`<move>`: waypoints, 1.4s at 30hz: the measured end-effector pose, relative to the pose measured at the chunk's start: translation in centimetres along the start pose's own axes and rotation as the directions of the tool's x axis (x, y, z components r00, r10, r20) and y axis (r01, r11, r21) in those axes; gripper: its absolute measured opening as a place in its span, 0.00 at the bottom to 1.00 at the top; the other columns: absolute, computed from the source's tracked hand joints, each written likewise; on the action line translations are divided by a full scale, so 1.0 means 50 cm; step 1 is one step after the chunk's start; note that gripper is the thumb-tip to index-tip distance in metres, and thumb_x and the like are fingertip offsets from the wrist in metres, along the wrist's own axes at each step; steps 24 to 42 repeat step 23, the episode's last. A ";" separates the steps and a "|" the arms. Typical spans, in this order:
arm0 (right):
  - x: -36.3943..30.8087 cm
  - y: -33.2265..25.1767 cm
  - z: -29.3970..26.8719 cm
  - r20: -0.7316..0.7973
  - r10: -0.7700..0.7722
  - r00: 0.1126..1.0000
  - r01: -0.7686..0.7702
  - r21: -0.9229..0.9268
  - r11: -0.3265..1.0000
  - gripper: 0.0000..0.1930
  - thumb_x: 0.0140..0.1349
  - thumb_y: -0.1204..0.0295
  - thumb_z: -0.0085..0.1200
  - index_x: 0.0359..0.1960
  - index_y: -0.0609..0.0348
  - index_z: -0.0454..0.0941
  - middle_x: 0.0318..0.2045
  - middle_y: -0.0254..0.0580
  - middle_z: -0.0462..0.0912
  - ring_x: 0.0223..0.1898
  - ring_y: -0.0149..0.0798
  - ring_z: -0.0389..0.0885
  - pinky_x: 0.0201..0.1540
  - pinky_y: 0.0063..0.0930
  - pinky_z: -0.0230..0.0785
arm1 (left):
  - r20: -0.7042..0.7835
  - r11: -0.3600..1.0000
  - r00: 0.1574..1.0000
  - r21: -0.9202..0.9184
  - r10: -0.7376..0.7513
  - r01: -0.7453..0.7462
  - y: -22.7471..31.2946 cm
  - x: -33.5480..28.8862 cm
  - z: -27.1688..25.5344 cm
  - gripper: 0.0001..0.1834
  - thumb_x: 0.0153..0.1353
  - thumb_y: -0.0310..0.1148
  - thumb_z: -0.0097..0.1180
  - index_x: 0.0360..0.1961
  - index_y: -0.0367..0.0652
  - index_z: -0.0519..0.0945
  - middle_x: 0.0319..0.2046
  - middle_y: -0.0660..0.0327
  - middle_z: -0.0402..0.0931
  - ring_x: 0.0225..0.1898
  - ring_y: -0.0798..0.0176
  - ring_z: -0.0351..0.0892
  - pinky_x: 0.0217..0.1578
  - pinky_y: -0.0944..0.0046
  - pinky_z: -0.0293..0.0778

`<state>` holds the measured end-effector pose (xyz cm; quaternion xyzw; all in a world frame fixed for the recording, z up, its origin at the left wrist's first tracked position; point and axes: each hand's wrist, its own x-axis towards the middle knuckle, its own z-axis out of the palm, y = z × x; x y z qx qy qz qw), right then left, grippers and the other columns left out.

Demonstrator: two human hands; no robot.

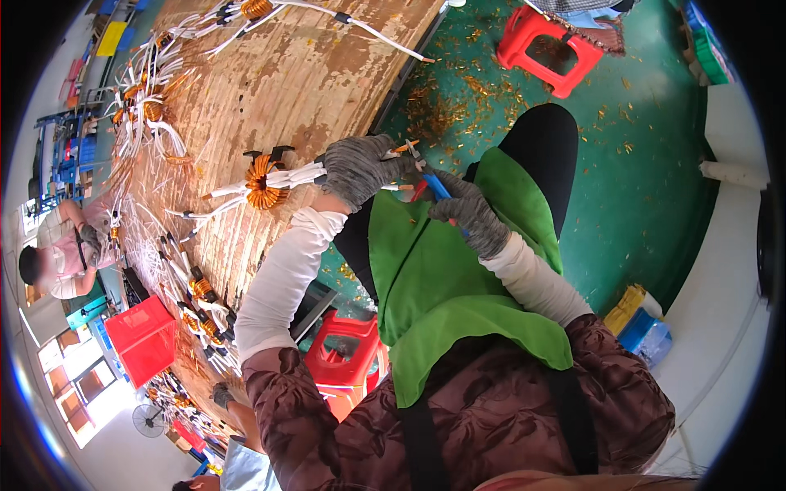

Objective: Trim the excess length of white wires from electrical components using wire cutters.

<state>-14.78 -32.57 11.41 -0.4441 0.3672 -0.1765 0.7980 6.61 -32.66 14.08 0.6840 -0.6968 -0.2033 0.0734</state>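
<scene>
My left hand (pixel 358 172), in a grey glove, is closed around the white-sleeved leads (pixel 303 176) of a ring-shaped copper coil (pixel 265 182). The coil rests at the table's edge side, with black clips beside it. Bare copper lead ends (pixel 406 147) stick out past my left fingers. My gloved right hand (pixel 475 214) grips pliers (pixel 436 185) with blue and red handles. Their metal jaws are at one copper end, close to my left fingertips; whether they bite on it I cannot make out.
More coils with white leads (pixel 151 110) lie along the worn wooden table (pixel 286 82). Red stools (pixel 550 51) stand on the green floor, which is strewn with copper-coloured scraps (pixel 467 94). A red bin (pixel 141 340) is at the left. Other people (pixel 65 254) work nearby.
</scene>
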 end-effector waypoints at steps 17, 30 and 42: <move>0.108 0.023 -0.118 0.147 -0.629 0.763 0.486 -0.773 0.409 0.33 0.43 0.75 0.51 0.58 0.54 0.65 0.41 0.50 0.72 0.44 0.49 0.73 0.49 0.36 0.66 | 0.285 0.592 0.947 -0.742 -0.147 0.315 -0.026 -0.027 -0.052 0.13 0.61 0.27 0.50 0.45 0.32 0.75 0.35 0.58 0.79 0.35 0.68 0.78 0.38 0.71 0.74; 0.146 0.007 -0.083 0.272 -0.489 0.829 0.514 -0.715 0.474 0.36 0.40 0.68 0.59 0.58 0.51 0.65 0.48 0.53 0.69 0.50 0.55 0.69 0.55 0.44 0.62 | 0.306 0.638 0.938 -0.692 -0.162 0.336 -0.027 -0.021 -0.057 0.15 0.61 0.31 0.52 0.47 0.33 0.75 0.31 0.58 0.79 0.35 0.68 0.78 0.38 0.69 0.75; 0.146 0.007 -0.083 0.272 -0.489 0.829 0.514 -0.715 0.474 0.36 0.40 0.68 0.59 0.58 0.51 0.65 0.48 0.53 0.69 0.50 0.55 0.69 0.55 0.44 0.62 | 0.306 0.638 0.938 -0.692 -0.162 0.336 -0.027 -0.021 -0.057 0.15 0.61 0.31 0.52 0.47 0.33 0.75 0.31 0.58 0.79 0.35 0.68 0.78 0.38 0.69 0.75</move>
